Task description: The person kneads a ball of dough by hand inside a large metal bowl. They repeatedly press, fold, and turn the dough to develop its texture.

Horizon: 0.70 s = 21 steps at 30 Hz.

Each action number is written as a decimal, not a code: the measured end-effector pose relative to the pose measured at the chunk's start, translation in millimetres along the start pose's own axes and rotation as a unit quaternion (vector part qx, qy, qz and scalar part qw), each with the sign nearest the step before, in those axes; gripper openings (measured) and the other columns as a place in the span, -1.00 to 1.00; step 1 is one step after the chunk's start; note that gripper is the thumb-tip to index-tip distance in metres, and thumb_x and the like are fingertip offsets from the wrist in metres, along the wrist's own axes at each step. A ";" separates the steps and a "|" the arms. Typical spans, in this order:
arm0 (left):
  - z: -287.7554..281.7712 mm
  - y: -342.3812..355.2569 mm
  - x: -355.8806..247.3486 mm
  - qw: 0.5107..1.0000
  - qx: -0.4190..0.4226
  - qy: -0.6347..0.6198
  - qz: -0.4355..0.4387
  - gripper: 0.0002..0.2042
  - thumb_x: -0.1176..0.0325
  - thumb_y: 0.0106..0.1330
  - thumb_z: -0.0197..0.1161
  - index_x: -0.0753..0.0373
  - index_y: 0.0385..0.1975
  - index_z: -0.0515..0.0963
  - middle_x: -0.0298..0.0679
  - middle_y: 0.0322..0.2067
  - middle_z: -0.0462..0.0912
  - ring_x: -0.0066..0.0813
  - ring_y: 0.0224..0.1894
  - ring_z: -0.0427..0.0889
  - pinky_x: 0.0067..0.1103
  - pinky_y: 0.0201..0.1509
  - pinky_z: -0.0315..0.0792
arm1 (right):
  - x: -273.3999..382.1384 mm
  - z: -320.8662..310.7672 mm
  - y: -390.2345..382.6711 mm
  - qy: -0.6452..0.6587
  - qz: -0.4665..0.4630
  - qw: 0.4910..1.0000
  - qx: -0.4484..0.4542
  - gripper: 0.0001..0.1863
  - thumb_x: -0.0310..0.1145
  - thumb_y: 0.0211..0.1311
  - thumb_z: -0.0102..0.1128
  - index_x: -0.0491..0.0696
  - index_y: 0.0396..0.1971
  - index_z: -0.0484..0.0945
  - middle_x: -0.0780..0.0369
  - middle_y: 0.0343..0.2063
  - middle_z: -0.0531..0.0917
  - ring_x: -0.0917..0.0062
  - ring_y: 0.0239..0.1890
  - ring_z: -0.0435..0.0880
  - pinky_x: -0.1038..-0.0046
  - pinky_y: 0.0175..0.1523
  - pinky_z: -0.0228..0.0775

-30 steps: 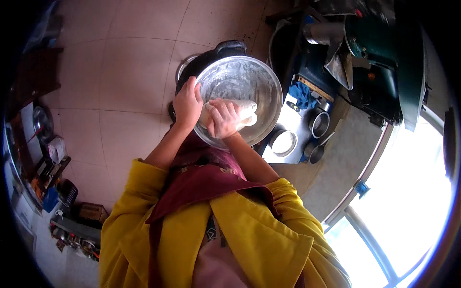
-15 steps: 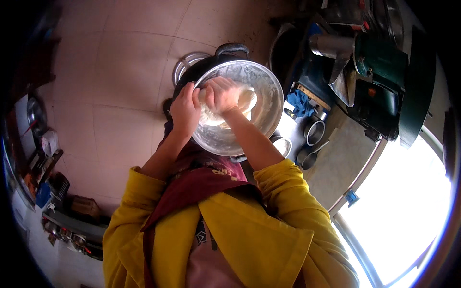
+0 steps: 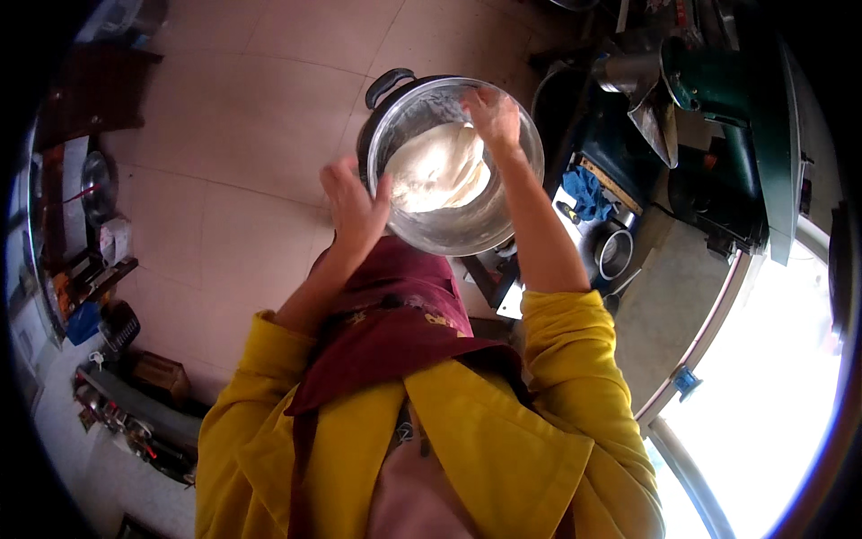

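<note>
While looking down into a metal bowl [image 3: 458, 237], saw a pale lump of dough [image 3: 438, 168] lying against its left side and reaching past the middle. Noticed under the bowl a dark pot [image 3: 364, 144], with a black handle [image 3: 388, 83] sticking out beyond the far left rim. Found the right side crowded: a worktop [image 3: 561, 196] with a blue cloth [image 3: 585, 193] and a small metal pot [image 3: 616, 251], and a green machine [image 3: 718, 85] with a metal chute [image 3: 658, 135] jutting out. Had the left hand [image 3: 357, 208] just beside the left rim, fingers wide and thumb apart, too blurred to tell whether touching metal. Held the right hand [image 3: 494, 119] inside the far right edge, fingers bent near the rim; could not tell whether gripping anything. Had most room to move on the left, over pink tiled floor [image 3: 251, 117], with the bowl's right edge near the worktop. Saw yellow marks [image 3: 440, 319] on the maroon apron [image 3: 395, 301], but could not read them.
</note>
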<state>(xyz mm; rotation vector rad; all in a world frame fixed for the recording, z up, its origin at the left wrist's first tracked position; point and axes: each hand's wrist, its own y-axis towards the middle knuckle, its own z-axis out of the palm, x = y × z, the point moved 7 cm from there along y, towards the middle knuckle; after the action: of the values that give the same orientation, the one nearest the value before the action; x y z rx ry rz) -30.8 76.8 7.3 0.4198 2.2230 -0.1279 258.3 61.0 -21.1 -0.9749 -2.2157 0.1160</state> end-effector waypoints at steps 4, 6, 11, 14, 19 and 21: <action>-7.5 88.5 -52.8 0.982 -0.043 0.072 0.172 -0.37 0.19 0.10 0.44 0.29 0.12 0.33 0.06 0.04 0.41 0.08 0.20 0.31 -0.16 0.24 0.23 | -58.6 31.5 -6.7 -0.084 0.060 0.994 -0.020 -0.43 0.16 0.22 0.08 -0.09 -0.22 0.70 0.05 -0.18 0.74 0.15 -0.14 0.72 0.29 -0.10 0.53; 16.3 116.3 -44.7 0.978 0.030 0.129 0.164 -0.35 0.16 0.10 0.43 0.21 0.18 0.33 0.03 0.05 0.44 0.03 0.18 0.41 -0.22 0.19 0.35 | -48.2 33.1 -31.2 0.100 0.135 0.985 0.030 -0.43 0.14 0.23 0.09 -0.11 -0.19 0.70 0.03 -0.12 0.71 0.23 -0.11 0.70 0.32 -0.10 0.51; 50.3 107.4 -13.4 0.986 0.132 0.082 0.065 -0.38 0.26 0.09 0.44 0.01 0.20 0.35 -0.10 -0.05 0.52 -0.07 -0.14 0.66 -0.28 -0.13 0.56 | -24.1 34.1 -94.9 0.203 0.121 0.971 0.035 -0.52 0.00 0.25 0.11 -0.18 -0.25 0.63 0.04 -0.07 0.61 0.20 -0.08 0.59 0.26 0.06 0.42; 43.2 86.3 -11.8 0.994 0.088 0.051 0.045 -0.37 0.35 0.05 0.45 -0.02 0.18 0.36 -0.07 -0.13 0.50 -0.04 -0.16 0.63 -0.25 -0.14 0.53 | 10.3 32.9 -143.5 -0.206 -0.149 0.955 -0.153 -0.58 -0.01 0.27 0.09 -0.07 -0.19 0.63 0.09 -0.13 0.61 0.12 0.01 0.52 0.15 0.17 0.32; 29.7 60.0 -9.6 0.999 0.040 0.029 -0.002 -0.36 0.41 0.05 0.43 0.03 0.19 0.36 -0.06 -0.20 0.47 -0.01 -0.15 0.56 -0.23 -0.09 0.45 | 43.3 38.3 -184.7 -0.106 -0.050 0.939 -0.323 -0.76 -0.16 0.17 0.10 0.04 -0.28 0.61 0.16 -0.23 0.58 0.22 -0.07 0.50 0.07 0.17 0.17; 28.4 57.0 -9.1 0.999 0.032 0.001 -0.010 -0.35 0.43 0.04 0.43 0.05 0.20 0.36 -0.05 -0.25 0.45 0.00 -0.18 0.52 -0.24 -0.09 0.41 | 52.4 41.0 -175.2 -0.097 -0.130 0.930 -0.330 -0.69 -0.11 0.15 0.02 0.06 -0.21 0.60 0.19 -0.22 0.55 0.21 -0.07 0.49 0.12 0.15 0.14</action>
<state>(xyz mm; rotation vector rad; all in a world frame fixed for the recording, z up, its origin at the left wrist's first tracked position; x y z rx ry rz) 14.9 121.4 -0.8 0.4318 2.2301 -0.2097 100.2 -20.7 37.8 -1.0216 -2.6044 -0.7269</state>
